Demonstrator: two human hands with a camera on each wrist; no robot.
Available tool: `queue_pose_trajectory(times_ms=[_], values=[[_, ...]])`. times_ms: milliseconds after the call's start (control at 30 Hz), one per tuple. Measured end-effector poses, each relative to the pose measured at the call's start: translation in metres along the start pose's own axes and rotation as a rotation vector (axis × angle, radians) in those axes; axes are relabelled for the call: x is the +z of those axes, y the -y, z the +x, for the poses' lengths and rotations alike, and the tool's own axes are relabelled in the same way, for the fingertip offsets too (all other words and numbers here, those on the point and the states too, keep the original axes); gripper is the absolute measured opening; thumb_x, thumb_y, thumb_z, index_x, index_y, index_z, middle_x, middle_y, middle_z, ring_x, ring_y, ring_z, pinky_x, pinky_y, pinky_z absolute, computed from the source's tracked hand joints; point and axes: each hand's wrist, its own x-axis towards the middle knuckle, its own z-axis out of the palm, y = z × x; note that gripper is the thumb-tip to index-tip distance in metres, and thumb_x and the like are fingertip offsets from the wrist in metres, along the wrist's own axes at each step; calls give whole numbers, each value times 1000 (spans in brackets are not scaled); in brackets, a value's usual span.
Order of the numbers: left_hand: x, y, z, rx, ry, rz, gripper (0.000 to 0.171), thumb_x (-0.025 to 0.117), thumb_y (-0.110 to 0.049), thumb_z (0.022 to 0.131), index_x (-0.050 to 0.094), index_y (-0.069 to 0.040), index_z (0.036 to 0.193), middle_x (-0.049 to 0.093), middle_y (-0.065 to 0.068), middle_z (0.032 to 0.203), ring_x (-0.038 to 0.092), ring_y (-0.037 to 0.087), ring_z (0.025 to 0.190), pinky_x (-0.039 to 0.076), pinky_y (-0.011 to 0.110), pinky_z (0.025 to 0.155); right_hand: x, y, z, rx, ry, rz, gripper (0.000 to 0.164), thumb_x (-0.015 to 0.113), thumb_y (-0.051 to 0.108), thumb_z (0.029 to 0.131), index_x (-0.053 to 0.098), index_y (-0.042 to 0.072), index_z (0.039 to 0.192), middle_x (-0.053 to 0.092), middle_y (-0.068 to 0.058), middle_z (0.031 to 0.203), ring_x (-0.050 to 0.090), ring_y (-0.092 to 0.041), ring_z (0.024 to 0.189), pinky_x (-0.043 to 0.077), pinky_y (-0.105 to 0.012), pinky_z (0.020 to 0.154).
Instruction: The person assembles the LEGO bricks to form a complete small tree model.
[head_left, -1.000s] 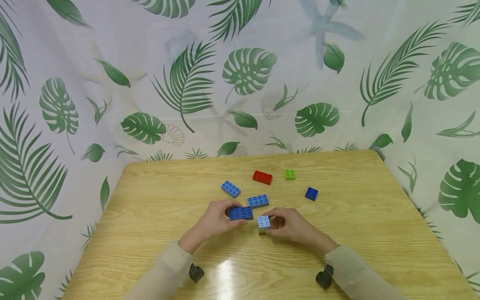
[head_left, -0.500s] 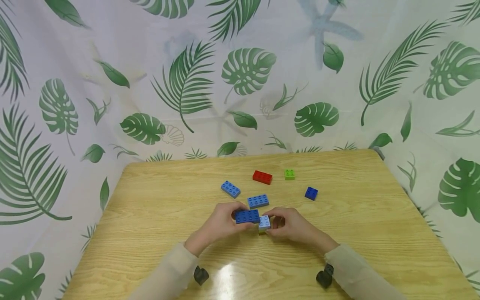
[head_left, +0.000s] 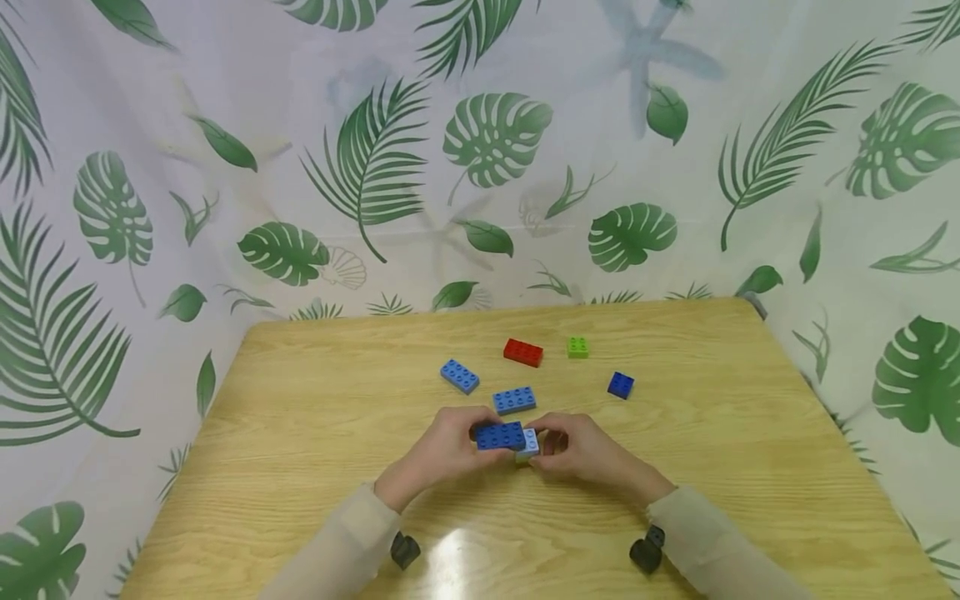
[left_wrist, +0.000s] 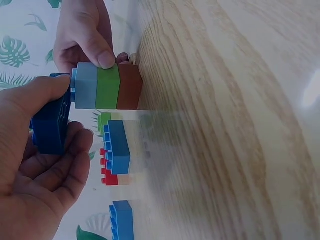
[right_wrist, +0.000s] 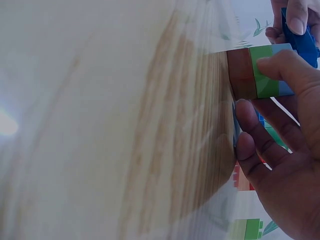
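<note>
In the head view, my left hand (head_left: 446,448) pinches a dark blue eight-stud toy building brick (head_left: 500,436) between thumb and fingers. My right hand (head_left: 581,450) grips a short stack of bricks that stands on the table. From the top down, the left wrist view shows a light blue brick (left_wrist: 86,86), a green brick (left_wrist: 108,89) and a brown brick (left_wrist: 129,87). One end of the dark blue brick lies over the left part of the light blue brick's studs, slightly tilted. Whether the studs are engaged I cannot tell.
Behind the hands on the wooden table (head_left: 315,392) lie two mid-blue bricks, one nearer (head_left: 514,400) and a left one (head_left: 460,377). Farther back are a red brick (head_left: 522,352) and a small lime green brick (head_left: 577,347). A small dark blue brick (head_left: 621,385) sits to the right.
My left hand has carried the dark blue brick rightward, from beside the stack to over its light blue top. The right hand and the stack have stayed nearly in place.
</note>
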Motion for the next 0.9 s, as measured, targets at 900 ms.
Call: queue_pose_trajectory(times_ms=[900], values=[[-1, -2, 7, -21, 133, 62, 47, 83, -28, 94, 73, -1, 130, 78, 11, 111, 60, 4, 86, 51, 17, 71, -1, 2, 0, -37, 1, -23, 40, 81, 19, 94, 71, 11, 131, 71, -1, 96, 62, -9, 81, 52, -24, 71]])
